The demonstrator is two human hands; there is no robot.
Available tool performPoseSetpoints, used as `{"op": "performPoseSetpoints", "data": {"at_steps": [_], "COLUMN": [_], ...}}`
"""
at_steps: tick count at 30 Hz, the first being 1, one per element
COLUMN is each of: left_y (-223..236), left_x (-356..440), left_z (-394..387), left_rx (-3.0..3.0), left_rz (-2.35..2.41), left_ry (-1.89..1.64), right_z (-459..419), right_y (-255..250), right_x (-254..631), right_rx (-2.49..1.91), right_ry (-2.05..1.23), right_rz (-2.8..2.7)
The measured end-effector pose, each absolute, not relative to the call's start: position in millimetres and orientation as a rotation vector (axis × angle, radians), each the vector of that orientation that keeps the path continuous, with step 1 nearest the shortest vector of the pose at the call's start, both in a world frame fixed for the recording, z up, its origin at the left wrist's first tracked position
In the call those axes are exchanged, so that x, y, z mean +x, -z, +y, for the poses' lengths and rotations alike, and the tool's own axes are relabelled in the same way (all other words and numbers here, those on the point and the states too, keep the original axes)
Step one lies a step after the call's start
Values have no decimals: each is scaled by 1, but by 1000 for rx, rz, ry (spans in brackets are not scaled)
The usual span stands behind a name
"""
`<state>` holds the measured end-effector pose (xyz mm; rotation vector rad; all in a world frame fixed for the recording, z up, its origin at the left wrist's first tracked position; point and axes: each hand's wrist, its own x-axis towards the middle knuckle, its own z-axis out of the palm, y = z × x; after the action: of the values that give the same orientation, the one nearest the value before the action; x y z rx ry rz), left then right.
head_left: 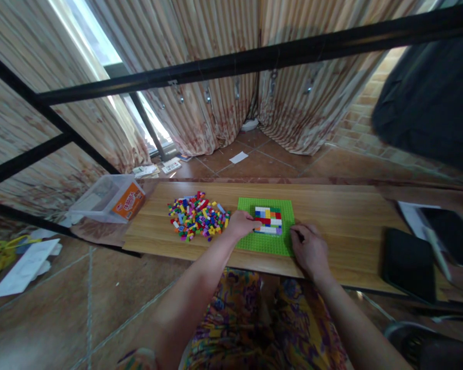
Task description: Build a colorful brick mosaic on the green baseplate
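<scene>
A flat green building-brick baseplate [268, 251] lies on the wooden board, with a patch of multicoloured toy bricks [269, 216] joined on its middle. My left hand [241, 226] reaches over the plate's left part, its fingers pinched at the left side of the patch. A small orange brick [257, 224] shows at the fingertips, partly hidden by them. At the plate's right edge, my right hand [310, 251] is curled, with thumb and forefinger gripping the rim. Left of the plate is a heap of loose toy bricks [196, 217] in many colours.
A clear plastic box [108, 198] with an orange label stands past the board's left end. On the right lie a black tablet-like slab [408, 263], a dark phone-like device [453, 234] and a pale pen-like stick [437, 252]. A black metal bar [231, 67] crosses above the board.
</scene>
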<state>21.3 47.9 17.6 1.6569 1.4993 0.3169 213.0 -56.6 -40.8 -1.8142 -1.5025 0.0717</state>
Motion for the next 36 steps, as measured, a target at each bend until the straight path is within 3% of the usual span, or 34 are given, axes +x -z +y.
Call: {"op": "performPoseSetpoints", "data": {"at_steps": [11, 19, 25, 31, 36], "left_y": [-18, -3, 3, -2, -11], "left_x": [24, -1, -55, -125, -158], "left_z": [47, 7, -27, -29, -24], "left_rx": [1445, 1490, 1519, 1462, 1375], "left_rz": [1472, 1473, 1416, 1755, 2132], "left_ry": [-347, -824, -899, -1007, -882], "right_z": [-57, -56, -56, -58, -59], "right_y": [40, 46, 53, 52, 50], "right_x": [212, 217, 222, 222, 223], "right_rx": [-1789, -1829, -1846, -1873, -1889], "right_ry": [-42, -21, 11, 32, 11], "right_rz": [-1536, -1533, -1546, -1574, -1567]}}
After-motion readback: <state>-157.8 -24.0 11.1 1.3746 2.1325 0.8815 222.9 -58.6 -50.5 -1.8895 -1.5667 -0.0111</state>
